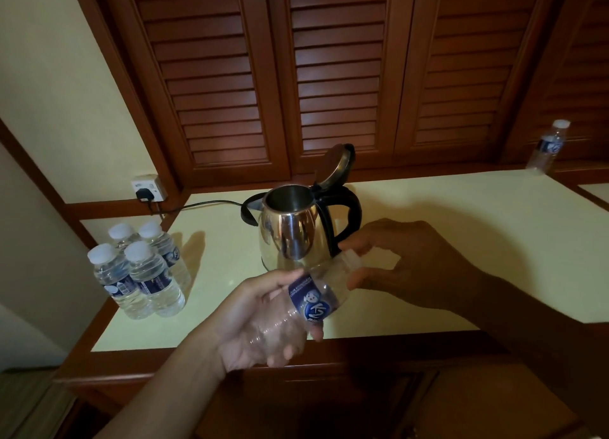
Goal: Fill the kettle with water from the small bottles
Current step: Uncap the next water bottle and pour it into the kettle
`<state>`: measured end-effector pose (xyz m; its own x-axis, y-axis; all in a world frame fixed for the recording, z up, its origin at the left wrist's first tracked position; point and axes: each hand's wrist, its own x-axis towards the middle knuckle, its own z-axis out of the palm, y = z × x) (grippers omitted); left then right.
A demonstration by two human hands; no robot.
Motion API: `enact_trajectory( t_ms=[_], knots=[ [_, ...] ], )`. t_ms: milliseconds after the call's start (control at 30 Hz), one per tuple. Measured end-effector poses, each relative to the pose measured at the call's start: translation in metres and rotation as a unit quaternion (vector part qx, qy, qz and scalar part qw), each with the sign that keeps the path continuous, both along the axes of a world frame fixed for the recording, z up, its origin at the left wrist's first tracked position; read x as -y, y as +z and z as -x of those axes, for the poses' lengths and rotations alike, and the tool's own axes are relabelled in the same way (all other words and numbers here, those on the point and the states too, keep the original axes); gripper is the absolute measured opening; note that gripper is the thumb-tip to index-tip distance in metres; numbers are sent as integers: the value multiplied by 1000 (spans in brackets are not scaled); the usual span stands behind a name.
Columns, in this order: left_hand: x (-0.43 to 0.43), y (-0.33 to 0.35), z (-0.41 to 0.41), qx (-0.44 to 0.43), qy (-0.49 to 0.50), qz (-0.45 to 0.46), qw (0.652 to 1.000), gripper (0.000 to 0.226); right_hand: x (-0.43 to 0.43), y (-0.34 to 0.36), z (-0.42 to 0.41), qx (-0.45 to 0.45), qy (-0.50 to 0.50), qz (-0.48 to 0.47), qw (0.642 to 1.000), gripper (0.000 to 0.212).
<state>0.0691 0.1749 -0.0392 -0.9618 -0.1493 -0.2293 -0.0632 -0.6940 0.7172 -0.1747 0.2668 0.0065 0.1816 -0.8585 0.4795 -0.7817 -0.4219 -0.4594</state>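
Note:
A steel kettle (291,231) with a black handle stands on the cream counter (461,207), its lid tipped up and open. In front of it my left hand (260,326) grips a small clear bottle (316,298) with a blue label, tilted with its neck up to the right; it looks empty. My right hand (412,260) pinches the white cap (351,257) at the bottle's neck. Several full capped bottles (138,273) stand grouped at the counter's left end.
Another small bottle (548,148) stands far right by the louvred wooden doors (329,75). A black cord (204,204) runs from the kettle to a wall socket (148,188). The counter's wooden front edge (296,356) lies under my hands.

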Motion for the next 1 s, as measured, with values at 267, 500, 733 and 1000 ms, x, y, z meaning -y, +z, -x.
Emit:
enact_trajectory(
  t_ms=[267,500,733,1000],
  knots=[
    [2,-1,48,-8,-47,5,999,63,8,4,6,9,-26,114,993,40],
    [-16,-6,105,69,296,631,714,26,7,4,55,35,-236,-191,952,55],
    [-12,-18,179,126,254,672,685,61,-5,3,120,122,-305,-150,932,62],
    [3,-17,292,98,161,610,770,54,-21,-6,248,246,-211,-75,943,27]
  ],
)
